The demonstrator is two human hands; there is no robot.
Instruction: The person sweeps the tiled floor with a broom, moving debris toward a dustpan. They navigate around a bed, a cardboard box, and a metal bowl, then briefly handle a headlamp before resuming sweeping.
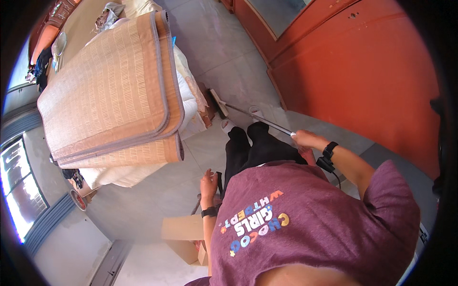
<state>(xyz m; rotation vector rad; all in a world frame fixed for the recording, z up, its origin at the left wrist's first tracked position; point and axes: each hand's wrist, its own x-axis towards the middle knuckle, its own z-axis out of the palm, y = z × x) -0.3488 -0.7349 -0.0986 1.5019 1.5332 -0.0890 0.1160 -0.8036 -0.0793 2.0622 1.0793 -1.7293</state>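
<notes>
My right hand [307, 139] is closed round the silver handle of a broom [257, 116]. The broom's head [219, 103], pale on top with dark bristles, rests on the floor near my feet, beside the lower edge of the bed. My left hand [208, 184] is at my left side with its fingers curled. A black part [219, 182] shows beside it and a short length of thin pole [196, 206] below it. What the left hand grips is mostly hidden.
A folded woven mat [109, 90] lies on the bed at left, its edge overhanging. An orange-red wooden cabinet [353, 81] stands at right. Grey tiled floor [229, 52] runs between them. An open cardboard box [182, 228] sits behind my left arm.
</notes>
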